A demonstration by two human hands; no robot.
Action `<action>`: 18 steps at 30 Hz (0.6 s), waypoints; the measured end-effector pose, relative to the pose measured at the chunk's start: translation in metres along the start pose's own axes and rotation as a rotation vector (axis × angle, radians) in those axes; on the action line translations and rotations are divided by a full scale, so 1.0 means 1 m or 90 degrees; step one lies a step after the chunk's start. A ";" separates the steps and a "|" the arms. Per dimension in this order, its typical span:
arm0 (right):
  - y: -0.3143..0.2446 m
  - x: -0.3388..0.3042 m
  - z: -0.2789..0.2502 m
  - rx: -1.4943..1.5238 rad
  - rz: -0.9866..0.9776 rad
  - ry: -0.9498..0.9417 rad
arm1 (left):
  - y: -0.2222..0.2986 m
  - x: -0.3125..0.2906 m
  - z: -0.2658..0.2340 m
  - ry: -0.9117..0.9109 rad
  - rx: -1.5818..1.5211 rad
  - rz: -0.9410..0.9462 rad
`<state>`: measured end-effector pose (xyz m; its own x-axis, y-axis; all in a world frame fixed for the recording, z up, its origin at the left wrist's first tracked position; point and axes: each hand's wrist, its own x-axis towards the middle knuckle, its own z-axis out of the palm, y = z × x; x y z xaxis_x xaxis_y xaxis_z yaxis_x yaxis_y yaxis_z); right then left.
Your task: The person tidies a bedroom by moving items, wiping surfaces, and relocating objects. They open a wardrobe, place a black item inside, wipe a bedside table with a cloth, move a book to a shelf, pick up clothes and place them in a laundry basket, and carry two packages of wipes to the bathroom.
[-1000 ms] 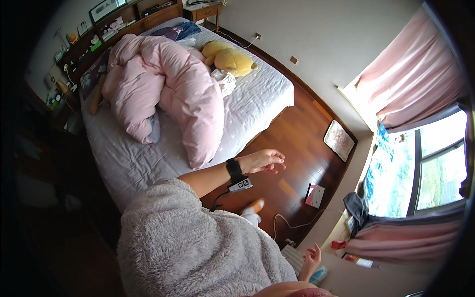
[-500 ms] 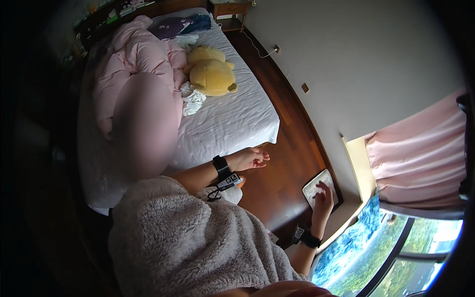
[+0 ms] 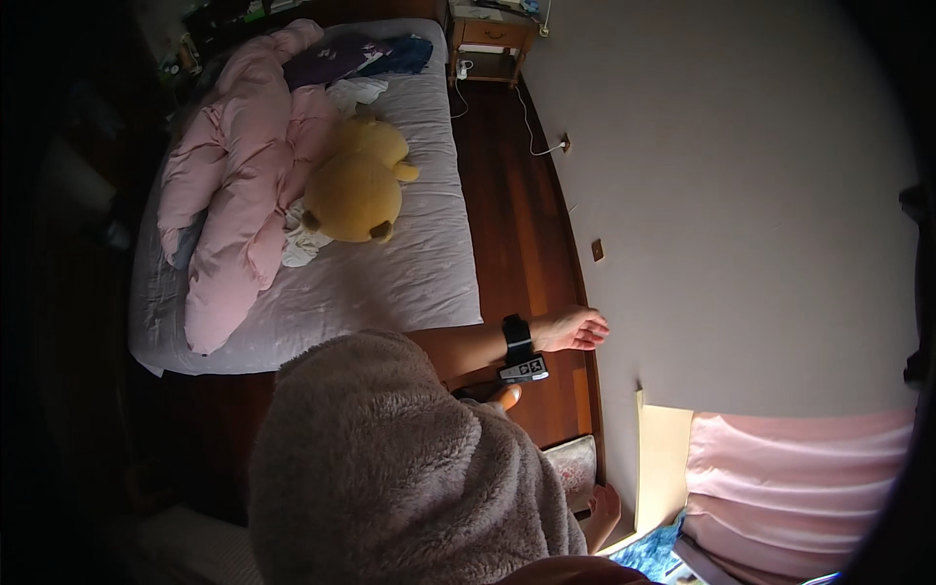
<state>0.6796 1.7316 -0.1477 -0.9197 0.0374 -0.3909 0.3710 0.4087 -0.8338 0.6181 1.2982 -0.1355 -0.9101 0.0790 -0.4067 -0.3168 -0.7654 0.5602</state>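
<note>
My left hand point(image 3: 573, 330) reaches out to the right, over the floor strip beside the wall. Its fingers are loosely bent, slightly apart, with nothing in them. A black band point(image 3: 518, 336) circles that wrist, with a small patterned tag point(image 3: 525, 370) attached. Low on the right, my right hand point(image 3: 605, 503) shows past the fluffy grey garment point(image 3: 380, 468) on me, fingers loosely bent and seemingly empty; its forearm is mostly hidden. Nearest to it lies a pale patterned mat point(image 3: 573, 462). Neither hand touches anything I can make out.
The bed point(image 3: 434, 249) bears a pink quilt point(image 3: 239, 166), a yellow plush toy point(image 3: 356, 190) and rumpled cloths. A wooden nightstand point(image 3: 495, 37) stands beyond, near a white cable point(image 3: 531, 132) plugged into the wall. Pink curtain point(image 3: 790, 463) hangs at the right; dark wood floor point(image 3: 522, 253) runs between.
The view has turned, so the bed sits farther left and the window has mostly dropped out. My left hand appears farther right, near the wall; my right hand has sunk lower, partly behind the garment.
</note>
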 end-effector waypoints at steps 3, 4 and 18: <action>-0.032 0.131 -0.002 0.040 -0.078 -0.088 | 0.052 0.085 0.010 0.000 -0.046 0.096; -0.054 0.173 0.011 0.005 -0.061 -0.113 | 0.065 0.103 0.006 0.043 -0.045 0.116; -0.525 0.483 0.411 -0.146 -0.655 -0.636 | 0.259 0.175 -0.160 0.375 -0.390 0.441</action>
<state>0.0933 1.1607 -0.0589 -0.2546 -0.9558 0.1471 -0.5009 0.0002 -0.8655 0.4191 1.0113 -0.1768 -0.5181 -0.6834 -0.5144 0.5484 -0.7269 0.4134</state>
